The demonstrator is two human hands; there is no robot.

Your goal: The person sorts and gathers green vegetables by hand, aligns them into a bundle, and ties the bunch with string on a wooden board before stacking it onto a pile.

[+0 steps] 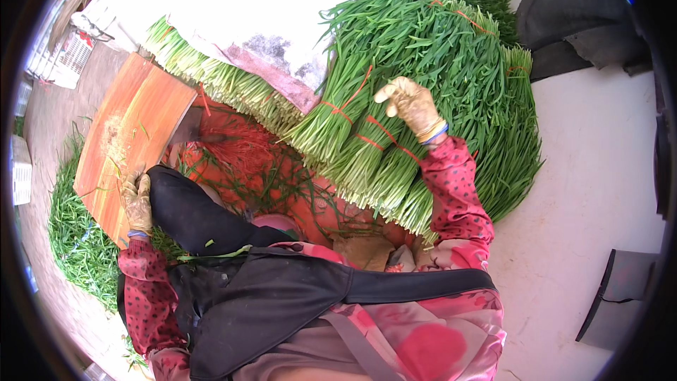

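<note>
My left hand (137,202), in a soiled tan glove, rests at the near right edge of an orange wood-grain board (137,111), with nothing seen held. The gloved right hand (411,107) is above a large stack of green leafy vegetable bundles (433,47), its fingers curled and apart, holding nothing visible. Just left of it lies a bundle tied with orange twine (329,116). More tied bundles (370,140) sit beneath the hand, their pale cut stems towards me. A white woven sack (264,10) covers the stack's left part.
Red twine strands (238,140) and loose leaves lie on a red surface between board and stack. A heap of loose greens (84,238) is on the floor at left. White plastic crates (69,58) stand upper left. Dark cloth (576,16) lies upper right.
</note>
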